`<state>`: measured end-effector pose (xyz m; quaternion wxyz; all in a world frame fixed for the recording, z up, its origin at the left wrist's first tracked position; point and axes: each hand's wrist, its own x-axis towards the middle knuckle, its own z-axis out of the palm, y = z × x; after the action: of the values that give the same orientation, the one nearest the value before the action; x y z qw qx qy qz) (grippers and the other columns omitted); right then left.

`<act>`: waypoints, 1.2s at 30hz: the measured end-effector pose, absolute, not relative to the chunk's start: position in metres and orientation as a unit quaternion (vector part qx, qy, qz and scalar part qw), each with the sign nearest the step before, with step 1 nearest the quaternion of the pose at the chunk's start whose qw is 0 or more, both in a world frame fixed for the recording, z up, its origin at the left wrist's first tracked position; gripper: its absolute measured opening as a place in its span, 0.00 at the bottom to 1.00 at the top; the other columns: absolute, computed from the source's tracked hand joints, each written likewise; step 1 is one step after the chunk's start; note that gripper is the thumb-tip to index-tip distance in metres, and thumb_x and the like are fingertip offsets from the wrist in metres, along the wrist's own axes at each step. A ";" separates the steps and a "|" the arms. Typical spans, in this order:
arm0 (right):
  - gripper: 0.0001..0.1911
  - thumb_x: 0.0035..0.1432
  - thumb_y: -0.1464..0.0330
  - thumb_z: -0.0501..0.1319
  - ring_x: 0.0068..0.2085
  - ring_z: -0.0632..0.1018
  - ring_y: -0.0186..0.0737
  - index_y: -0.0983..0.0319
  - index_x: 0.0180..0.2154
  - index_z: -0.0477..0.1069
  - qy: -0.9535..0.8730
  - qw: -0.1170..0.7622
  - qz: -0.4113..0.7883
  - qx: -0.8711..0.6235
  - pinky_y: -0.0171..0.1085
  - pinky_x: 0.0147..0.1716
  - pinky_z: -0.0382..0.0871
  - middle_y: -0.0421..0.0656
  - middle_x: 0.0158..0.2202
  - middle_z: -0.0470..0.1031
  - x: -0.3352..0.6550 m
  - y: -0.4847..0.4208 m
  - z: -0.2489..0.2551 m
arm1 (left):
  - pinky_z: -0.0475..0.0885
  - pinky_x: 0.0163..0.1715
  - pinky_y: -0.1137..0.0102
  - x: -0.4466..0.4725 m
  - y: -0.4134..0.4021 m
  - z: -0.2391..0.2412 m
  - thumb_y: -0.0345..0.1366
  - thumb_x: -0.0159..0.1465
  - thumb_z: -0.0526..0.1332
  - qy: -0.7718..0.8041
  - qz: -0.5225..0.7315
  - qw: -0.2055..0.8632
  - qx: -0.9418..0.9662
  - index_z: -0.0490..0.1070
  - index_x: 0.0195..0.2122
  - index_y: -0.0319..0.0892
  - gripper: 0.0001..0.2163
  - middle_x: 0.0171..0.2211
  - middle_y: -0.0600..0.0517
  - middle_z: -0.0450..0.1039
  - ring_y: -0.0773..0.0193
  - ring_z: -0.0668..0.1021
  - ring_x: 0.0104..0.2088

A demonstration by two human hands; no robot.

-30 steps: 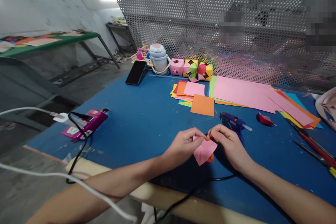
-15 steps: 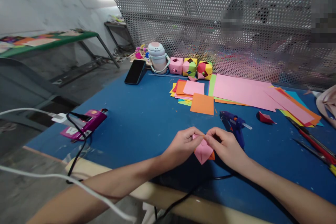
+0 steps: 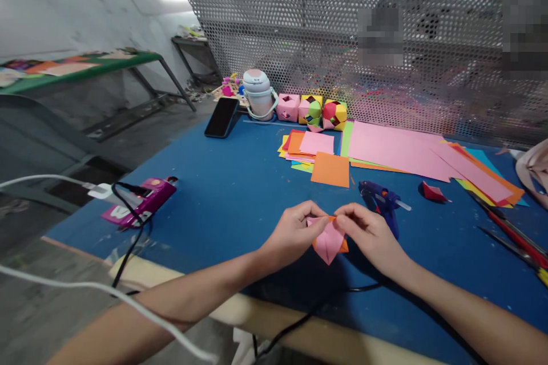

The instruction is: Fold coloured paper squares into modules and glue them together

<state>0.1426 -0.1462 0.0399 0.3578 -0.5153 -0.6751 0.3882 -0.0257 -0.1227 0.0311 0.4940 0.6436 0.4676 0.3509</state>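
Between my two hands is a folded paper piece (image 3: 329, 243), pink on the side toward me with orange showing at its edges. My left hand (image 3: 299, 230) pinches its upper left edge with thumb and fingers. At the upper right edge, my right hand (image 3: 369, 234) pinches the orange part; the fingertips partly cover the paper. A dark blue hot glue gun (image 3: 383, 199) lies just beyond my right hand. Past it sits a small red folded paper piece (image 3: 434, 191).
Square paper sheets (image 3: 330, 169) lie ahead, beside large pink sheets (image 3: 398, 148). Paper balls (image 3: 310, 109), a flask (image 3: 259, 94) and a phone (image 3: 221, 117) line the back. A purple power strip (image 3: 143, 201) lies left, red-handled scissors (image 3: 511, 234) right.
My hands have drawn slightly apart along the paper's top edge, and more orange shows between them. The folded piece has shifted and tilted a little.
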 end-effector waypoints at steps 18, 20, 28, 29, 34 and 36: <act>0.06 0.58 0.65 0.57 0.29 0.69 0.33 0.62 0.34 0.66 -0.701 0.374 0.297 -0.529 0.32 0.29 0.64 0.39 0.28 0.68 0.142 -0.145 0.028 | 0.63 0.23 0.76 -0.020 -0.121 0.027 0.39 0.51 0.61 0.494 0.417 0.545 0.534 0.65 0.23 0.38 0.09 0.21 0.55 0.67 0.71 0.69 0.23; 0.09 0.59 0.66 0.55 0.26 0.68 0.32 0.62 0.27 0.65 -0.707 0.365 0.285 -0.535 0.32 0.26 0.62 0.38 0.24 0.66 0.143 -0.144 0.028 | 0.64 0.24 0.75 -0.018 -0.120 0.025 0.38 0.50 0.62 0.475 0.426 0.564 0.524 0.65 0.22 0.38 0.09 0.23 0.54 0.67 0.70 0.69 0.24; 0.09 0.60 0.70 0.54 0.27 0.70 0.33 0.62 0.28 0.68 -0.775 0.343 0.222 -0.483 0.33 0.29 0.63 0.39 0.25 0.69 0.150 -0.140 0.020 | 0.66 0.28 0.76 -0.017 -0.119 0.026 0.29 0.49 0.61 0.438 0.370 0.642 0.509 0.65 0.28 0.40 0.06 0.25 0.56 0.69 0.70 0.72 0.27; 0.10 0.60 0.70 0.53 0.27 0.71 0.33 0.62 0.28 0.68 -0.782 0.339 0.218 -0.476 0.33 0.29 0.63 0.40 0.25 0.69 0.151 -0.140 0.019 | 0.67 0.31 0.75 -0.018 -0.119 0.026 0.31 0.50 0.61 0.432 0.356 0.648 0.517 0.67 0.32 0.40 0.08 0.27 0.55 0.71 0.69 0.73 0.29; 0.10 0.61 0.70 0.53 0.27 0.71 0.33 0.62 0.28 0.68 -0.791 0.331 0.214 -0.468 0.32 0.29 0.63 0.40 0.25 0.70 0.151 -0.140 0.019 | 0.68 0.40 0.70 -0.023 -0.117 0.023 0.40 0.59 0.55 0.411 0.291 0.599 0.623 0.75 0.37 0.39 0.13 0.37 0.49 0.77 0.60 0.76 0.38; 0.10 0.61 0.70 0.54 0.27 0.71 0.33 0.62 0.27 0.68 -0.791 0.331 0.217 -0.467 0.32 0.29 0.64 0.40 0.25 0.70 0.150 -0.141 0.022 | 0.68 0.41 0.70 -0.024 -0.116 0.022 0.39 0.60 0.55 0.418 0.295 0.574 0.640 0.76 0.38 0.40 0.13 0.38 0.50 0.78 0.60 0.76 0.39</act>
<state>0.1501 -0.1407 0.0215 0.3307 -0.4666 -0.7910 0.2173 -0.0238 -0.1163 0.0217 0.5738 0.6396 0.4176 0.2953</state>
